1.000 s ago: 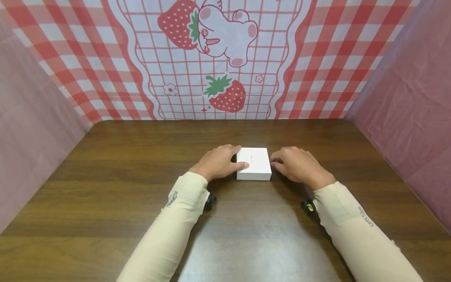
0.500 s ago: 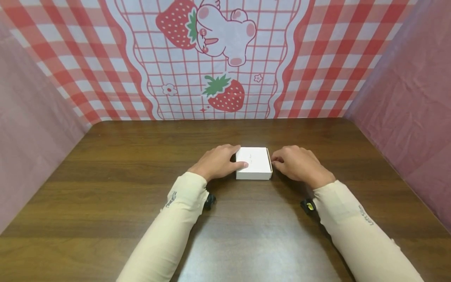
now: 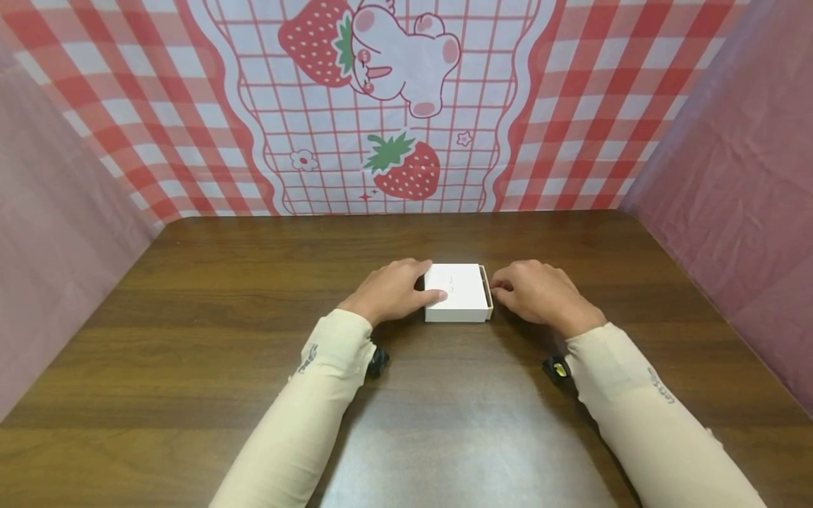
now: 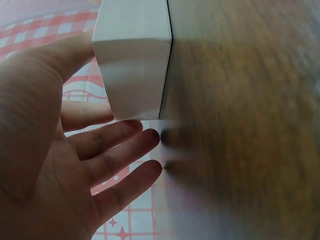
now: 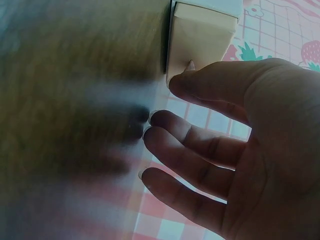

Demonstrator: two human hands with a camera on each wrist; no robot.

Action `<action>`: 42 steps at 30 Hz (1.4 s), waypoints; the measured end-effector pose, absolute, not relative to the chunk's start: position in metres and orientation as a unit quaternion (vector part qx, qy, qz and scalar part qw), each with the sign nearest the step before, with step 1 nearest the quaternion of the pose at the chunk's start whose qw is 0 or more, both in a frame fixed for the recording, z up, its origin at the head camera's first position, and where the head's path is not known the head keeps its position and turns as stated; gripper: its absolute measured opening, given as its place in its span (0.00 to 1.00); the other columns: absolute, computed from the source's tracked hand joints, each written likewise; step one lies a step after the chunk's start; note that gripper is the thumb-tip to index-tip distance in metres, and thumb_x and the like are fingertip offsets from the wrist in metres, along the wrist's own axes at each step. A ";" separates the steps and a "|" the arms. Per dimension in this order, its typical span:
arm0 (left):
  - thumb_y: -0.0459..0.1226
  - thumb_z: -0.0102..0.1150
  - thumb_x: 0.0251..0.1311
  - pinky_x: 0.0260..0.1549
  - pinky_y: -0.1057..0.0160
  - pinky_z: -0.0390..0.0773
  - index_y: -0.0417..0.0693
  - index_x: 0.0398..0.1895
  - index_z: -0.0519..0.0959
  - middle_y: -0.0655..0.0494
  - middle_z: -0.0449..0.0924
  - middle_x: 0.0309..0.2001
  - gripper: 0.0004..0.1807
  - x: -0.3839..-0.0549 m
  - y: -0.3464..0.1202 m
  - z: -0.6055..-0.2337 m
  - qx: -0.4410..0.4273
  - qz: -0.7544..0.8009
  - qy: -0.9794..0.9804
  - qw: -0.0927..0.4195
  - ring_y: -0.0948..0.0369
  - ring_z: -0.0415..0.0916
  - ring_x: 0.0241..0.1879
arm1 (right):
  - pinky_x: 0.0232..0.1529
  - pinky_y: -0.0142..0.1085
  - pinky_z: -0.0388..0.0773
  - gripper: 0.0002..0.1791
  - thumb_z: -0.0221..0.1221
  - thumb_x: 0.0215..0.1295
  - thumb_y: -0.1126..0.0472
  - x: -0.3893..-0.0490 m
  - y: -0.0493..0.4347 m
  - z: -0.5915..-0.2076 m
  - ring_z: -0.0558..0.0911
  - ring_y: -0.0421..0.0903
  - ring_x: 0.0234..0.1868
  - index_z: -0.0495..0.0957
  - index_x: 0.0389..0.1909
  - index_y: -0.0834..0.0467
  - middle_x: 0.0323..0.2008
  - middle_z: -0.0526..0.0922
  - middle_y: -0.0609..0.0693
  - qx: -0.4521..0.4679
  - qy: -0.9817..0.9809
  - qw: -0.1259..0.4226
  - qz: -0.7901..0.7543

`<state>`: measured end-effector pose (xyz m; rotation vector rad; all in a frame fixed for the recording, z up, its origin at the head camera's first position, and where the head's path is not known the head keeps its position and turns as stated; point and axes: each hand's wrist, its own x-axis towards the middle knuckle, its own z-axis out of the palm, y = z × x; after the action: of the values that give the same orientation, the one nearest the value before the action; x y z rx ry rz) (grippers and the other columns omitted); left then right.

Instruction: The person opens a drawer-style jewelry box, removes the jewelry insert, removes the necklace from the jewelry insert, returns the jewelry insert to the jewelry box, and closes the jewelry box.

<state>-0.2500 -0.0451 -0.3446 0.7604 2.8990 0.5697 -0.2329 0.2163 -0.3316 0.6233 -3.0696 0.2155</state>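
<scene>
A flat white drawer box (image 3: 460, 289) with faint lettering on top lies on the wooden table. My left hand (image 3: 390, 291) grips its left side, thumb on the top face and fingers at the far edge; the left wrist view shows the other fingertips down by the tabletop. From the box's right end a cream inner drawer (image 5: 200, 37) sticks out a little, with a dark gap behind its rim. My right hand (image 3: 536, 293) pinches at the drawer's end face, where a small tab (image 5: 190, 65) shows by the thumb. What lies inside the drawer is hidden.
The brown wooden table (image 3: 406, 409) spreads around the box. A red-and-white checked cloth (image 3: 571, 106) with strawberry prints hangs at its back edge, and pink cloth (image 3: 730, 176) stands along the right side.
The inner drawer has slid out to the right from the white sleeve, with my right hand shifting slightly rightward. My left hand has kept its grip on the box.
</scene>
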 end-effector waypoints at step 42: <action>0.63 0.55 0.66 0.66 0.50 0.66 0.48 0.75 0.64 0.48 0.68 0.70 0.42 -0.249 -0.047 -0.343 0.245 0.189 0.950 0.051 0.54 0.65 0.69 | 0.37 0.53 0.77 0.10 0.60 0.67 0.56 -0.232 0.216 -0.331 0.78 0.49 0.36 0.87 0.44 0.50 0.38 0.85 0.48 0.179 -0.980 -0.007 0.083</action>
<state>-0.2489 -0.0470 -0.3429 0.7447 2.8894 0.5763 -0.2318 0.2164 -0.3308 0.5638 -3.0931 0.2629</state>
